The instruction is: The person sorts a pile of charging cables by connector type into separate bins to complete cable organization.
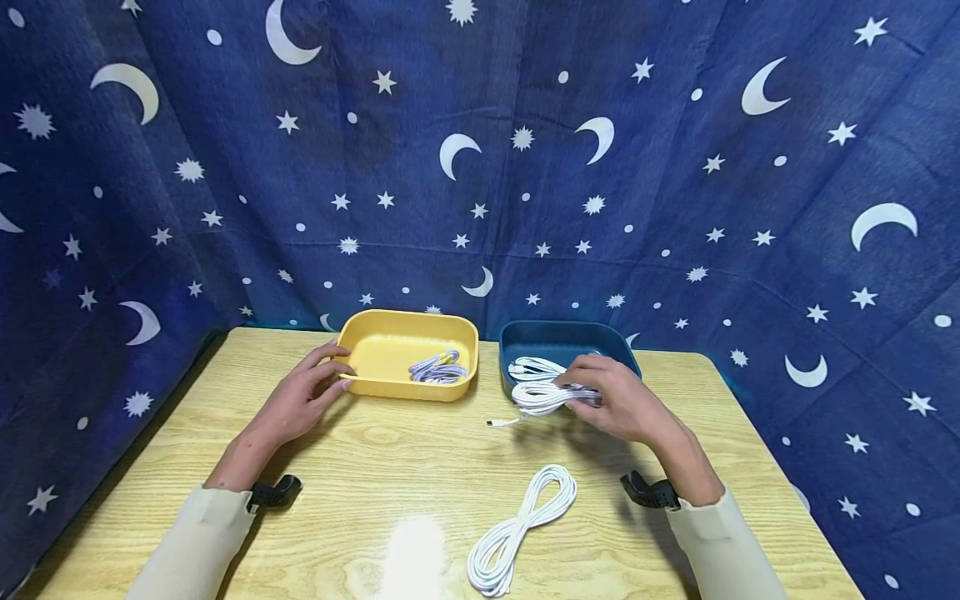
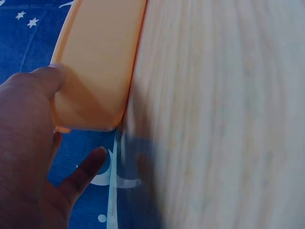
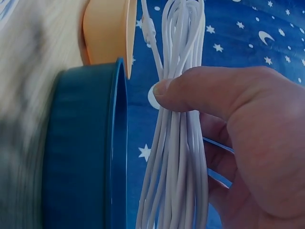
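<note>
My right hand (image 1: pixel 592 393) pinches a bundle of white cable (image 1: pixel 542 397) and holds it over the front rim of the blue tray (image 1: pixel 570 337). In the right wrist view the thumb (image 3: pixel 190 93) lies across the white cable (image 3: pixel 176 162), beside the blue tray's wall (image 3: pixel 81 143). One loose plug end (image 1: pixel 498 422) hangs down to the table. A second white cable (image 1: pixel 534 367) lies inside the blue tray. My left hand (image 1: pixel 330 371) rests against the left end of the yellow tray (image 1: pixel 390 333), thumb (image 2: pixel 52 76) on the tray's wall (image 2: pixel 100 62), fingers relaxed.
A purple-and-white cable bundle (image 1: pixel 437 368) lies in the yellow tray. Another coiled white cable (image 1: pixel 521 525) lies on the wooden table (image 1: pixel 375 467) near its front edge. Blue star-and-moon cloth (image 1: pixel 480 167) hangs behind and to both sides.
</note>
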{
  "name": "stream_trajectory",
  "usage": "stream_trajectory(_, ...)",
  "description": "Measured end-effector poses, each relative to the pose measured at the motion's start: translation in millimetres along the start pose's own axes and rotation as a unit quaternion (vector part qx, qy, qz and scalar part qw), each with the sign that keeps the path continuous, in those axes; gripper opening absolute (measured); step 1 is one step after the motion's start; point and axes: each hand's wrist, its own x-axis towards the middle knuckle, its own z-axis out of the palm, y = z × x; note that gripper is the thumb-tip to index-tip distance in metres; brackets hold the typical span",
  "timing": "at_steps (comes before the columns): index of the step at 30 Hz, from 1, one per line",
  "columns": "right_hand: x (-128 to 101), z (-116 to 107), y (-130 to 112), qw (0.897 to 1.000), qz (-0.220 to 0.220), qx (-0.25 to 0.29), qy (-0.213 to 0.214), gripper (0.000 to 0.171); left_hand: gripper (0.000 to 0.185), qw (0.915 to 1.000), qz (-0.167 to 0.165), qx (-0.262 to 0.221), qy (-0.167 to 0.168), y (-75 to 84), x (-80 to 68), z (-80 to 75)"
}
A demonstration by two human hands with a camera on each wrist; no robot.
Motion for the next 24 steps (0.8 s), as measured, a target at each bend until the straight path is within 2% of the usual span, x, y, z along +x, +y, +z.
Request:
stream_trajectory(11,-3,-1,18,0.999,0.033,0.008,0.017,0.026,0.011,1.0,-0.001,0.004,0.001,-0.8,-0.2,0.3)
stream_trajectory(24,-1,1,32,0.993,0.112,-0.002,0.041,0.025,0.012,0.9999,-0.006,0.009,0.003,-0.3,-0.2,1.0)
